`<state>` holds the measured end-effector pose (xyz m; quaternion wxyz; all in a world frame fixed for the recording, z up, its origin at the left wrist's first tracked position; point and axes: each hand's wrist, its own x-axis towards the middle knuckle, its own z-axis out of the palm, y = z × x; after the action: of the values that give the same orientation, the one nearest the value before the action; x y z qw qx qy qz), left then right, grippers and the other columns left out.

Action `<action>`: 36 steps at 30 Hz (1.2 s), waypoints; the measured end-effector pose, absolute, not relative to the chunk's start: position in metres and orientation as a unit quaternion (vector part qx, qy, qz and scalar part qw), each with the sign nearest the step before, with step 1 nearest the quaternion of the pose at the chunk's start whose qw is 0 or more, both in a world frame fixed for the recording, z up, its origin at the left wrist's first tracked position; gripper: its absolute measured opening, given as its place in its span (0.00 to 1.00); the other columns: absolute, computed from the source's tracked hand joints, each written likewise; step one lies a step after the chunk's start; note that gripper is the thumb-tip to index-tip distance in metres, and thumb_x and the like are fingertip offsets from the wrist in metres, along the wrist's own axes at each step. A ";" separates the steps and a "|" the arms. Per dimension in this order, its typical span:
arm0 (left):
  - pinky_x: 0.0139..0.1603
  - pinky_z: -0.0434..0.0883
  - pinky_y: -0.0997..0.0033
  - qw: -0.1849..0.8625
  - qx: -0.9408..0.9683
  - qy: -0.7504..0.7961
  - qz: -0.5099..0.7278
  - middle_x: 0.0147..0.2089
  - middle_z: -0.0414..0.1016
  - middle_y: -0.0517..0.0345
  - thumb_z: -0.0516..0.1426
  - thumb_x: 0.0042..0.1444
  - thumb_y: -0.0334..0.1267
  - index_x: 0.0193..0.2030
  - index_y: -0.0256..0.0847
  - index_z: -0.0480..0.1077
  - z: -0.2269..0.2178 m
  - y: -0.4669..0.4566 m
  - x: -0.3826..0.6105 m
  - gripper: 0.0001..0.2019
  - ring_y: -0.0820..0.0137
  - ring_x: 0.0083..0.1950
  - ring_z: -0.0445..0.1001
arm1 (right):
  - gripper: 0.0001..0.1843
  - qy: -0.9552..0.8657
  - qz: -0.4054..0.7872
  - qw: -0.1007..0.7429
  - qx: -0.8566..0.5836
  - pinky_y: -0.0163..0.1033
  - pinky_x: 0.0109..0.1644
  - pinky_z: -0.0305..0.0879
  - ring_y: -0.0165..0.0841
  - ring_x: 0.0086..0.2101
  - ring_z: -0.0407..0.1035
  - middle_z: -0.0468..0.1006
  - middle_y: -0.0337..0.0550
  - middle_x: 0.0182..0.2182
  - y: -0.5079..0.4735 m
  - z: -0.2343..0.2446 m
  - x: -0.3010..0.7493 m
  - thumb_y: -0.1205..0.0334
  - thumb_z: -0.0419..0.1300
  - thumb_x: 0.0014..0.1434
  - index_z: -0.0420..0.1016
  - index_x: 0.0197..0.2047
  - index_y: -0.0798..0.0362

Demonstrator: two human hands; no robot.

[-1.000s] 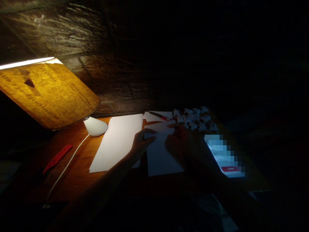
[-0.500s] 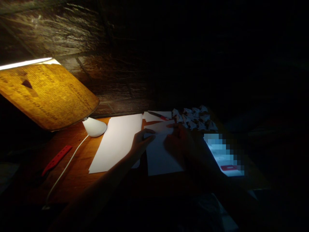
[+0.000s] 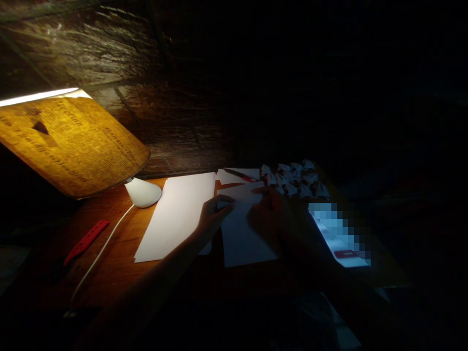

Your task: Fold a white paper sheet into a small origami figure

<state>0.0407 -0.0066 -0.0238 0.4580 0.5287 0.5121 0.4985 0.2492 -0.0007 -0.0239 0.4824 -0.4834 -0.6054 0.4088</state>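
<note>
A white sheet of paper (image 3: 243, 239) lies in shadow on the wooden table, between my two hands. My left hand (image 3: 215, 212) is at its upper left edge, with thumb and fingers closed on the paper. Across from it, my right hand (image 3: 268, 207) grips the upper right part of the same sheet, its fingers bent and dark. Just behind the sheet, a dark-bladed tool with a red handle (image 3: 239, 175) rests on another piece of white paper (image 3: 224, 176). To the left is a stack of blank paper (image 3: 175, 219).
Several small folded paper pieces (image 3: 292, 178) sit at the back right. A lit screen (image 3: 340, 241), partly pixelated, lies at the right. On the left stand a glowing lampshade (image 3: 73, 146) and white lamp base (image 3: 144, 193), with a cord (image 3: 102, 256) and a red strip with holes (image 3: 87, 240).
The top of the sheet shows less of a fold line than before. My left fingertips have shifted very slightly; my right hand stays nearly in place.
</note>
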 end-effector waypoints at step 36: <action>0.31 0.68 0.74 0.461 0.516 0.514 0.508 0.30 0.79 0.57 0.69 0.43 0.41 0.32 0.38 0.79 -0.020 -0.007 0.041 0.12 0.70 0.30 0.73 | 0.15 -0.609 0.392 0.466 -0.508 0.40 0.36 0.65 0.35 0.33 0.71 0.80 0.43 0.36 0.000 -0.022 0.251 0.59 0.62 0.52 0.78 0.43 0.51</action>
<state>0.0412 -0.0067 -0.0196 0.4610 0.5155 0.5138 0.5077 0.2512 0.0002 -0.0225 0.4660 -0.5079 -0.6093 0.3920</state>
